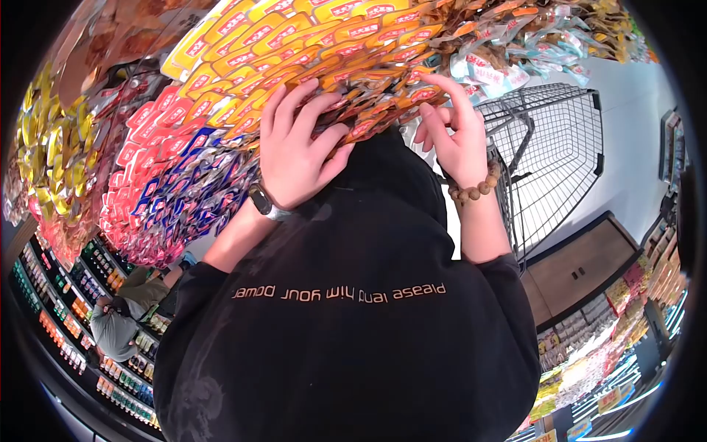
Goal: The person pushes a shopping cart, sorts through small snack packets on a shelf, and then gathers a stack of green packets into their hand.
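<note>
My left hand (298,151), with a dark smart band on the wrist, lies over the lower edge of a large display of yellow-and-orange snack packets (294,37). Its fingers are spread against the packets and the thumb stands apart. At the right end of the same rows is my right hand (458,136), wearing a wooden bead bracelet (477,189). The index finger stretches out to touch the orange packets; the thumb is apart from it and the other fingers are bent. No object shows between those fingers.
A black wire shopping cart (552,155) stands close on my right. Red packets (147,140) and blue packets (199,173) are heaped to the left, pale-blue ones (501,62) at upper right. Behind on the left, a person (118,328) is by bottle shelves (59,324).
</note>
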`<state>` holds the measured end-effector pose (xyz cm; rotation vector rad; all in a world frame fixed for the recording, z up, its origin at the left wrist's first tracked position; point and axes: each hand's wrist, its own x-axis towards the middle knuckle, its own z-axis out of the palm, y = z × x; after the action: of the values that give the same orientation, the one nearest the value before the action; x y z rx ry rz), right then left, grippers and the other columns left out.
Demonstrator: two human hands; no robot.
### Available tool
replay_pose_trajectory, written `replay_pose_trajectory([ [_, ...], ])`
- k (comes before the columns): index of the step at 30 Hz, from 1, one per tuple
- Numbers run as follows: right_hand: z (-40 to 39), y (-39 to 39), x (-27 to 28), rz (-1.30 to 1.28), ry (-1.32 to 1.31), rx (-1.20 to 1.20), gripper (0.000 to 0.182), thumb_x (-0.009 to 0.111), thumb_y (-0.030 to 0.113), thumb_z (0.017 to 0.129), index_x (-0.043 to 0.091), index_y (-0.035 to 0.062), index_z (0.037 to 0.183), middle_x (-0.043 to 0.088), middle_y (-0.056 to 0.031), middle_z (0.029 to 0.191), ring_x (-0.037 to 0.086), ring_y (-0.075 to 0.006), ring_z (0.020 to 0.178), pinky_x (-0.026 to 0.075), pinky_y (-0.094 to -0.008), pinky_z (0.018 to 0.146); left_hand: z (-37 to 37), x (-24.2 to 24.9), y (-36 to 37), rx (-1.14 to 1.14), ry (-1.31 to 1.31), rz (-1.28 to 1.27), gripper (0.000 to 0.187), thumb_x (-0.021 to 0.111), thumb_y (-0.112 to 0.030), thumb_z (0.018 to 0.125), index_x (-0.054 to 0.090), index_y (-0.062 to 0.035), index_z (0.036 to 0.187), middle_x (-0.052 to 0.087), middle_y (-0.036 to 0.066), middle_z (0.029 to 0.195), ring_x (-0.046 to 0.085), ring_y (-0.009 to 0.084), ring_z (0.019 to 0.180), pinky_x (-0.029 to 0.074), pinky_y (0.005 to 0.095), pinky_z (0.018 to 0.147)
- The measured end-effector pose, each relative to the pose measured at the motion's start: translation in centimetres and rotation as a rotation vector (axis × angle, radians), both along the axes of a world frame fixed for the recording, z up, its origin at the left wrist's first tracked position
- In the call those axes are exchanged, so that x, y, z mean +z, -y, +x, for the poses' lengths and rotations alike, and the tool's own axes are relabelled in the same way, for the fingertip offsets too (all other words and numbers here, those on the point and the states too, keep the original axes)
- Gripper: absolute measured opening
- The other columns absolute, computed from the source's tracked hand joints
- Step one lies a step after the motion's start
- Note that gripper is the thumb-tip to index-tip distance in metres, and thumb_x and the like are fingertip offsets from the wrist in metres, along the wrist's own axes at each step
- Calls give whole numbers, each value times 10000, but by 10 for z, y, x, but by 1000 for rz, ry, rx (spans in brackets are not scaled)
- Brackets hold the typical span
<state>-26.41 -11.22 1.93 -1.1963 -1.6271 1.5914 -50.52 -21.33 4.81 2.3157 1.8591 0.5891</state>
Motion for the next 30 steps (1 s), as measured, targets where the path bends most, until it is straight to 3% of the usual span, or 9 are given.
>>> replay_pose_trajectory([
  [8,5,0,10,26,39,44,481,620,56,1006,552,108,1480,681,-52,615,681,-117,571,482,-246,549,7,3,-3,1,-118,-88,238,828,-263,747,765,-167,955,633,72,1355,462,385,1416,305,609,1191],
  [19,11,-1,-5,1,-88,19,567,667,60,991,492,101,1529,700,-41,658,651,-109,551,492,-237,567,6,1,-5,20,-97,-94,184,817,-244,757,768,-158,912,637,68,1342,451,387,1425,307,651,1178],
  [24,8,-3,-6,40,-92,40,479,670,88,1005,502,87,1453,711,-37,680,632,-97,545,463,-249,522,6,-3,-7,15,-118,-2,214,839,-306,744,797,-151,884,637,62,1351,461,364,1420,341,612,1175],
  [30,7,-3,-8,46,-69,17,448,679,133,1015,501,75,1422,713,-38,662,596,-93,501,452,-255,497,7,-3,-2,-2,-89,50,207,846,-285,753,812,-153,909,619,62,1397,463,350,1418,344,591,1182],
])
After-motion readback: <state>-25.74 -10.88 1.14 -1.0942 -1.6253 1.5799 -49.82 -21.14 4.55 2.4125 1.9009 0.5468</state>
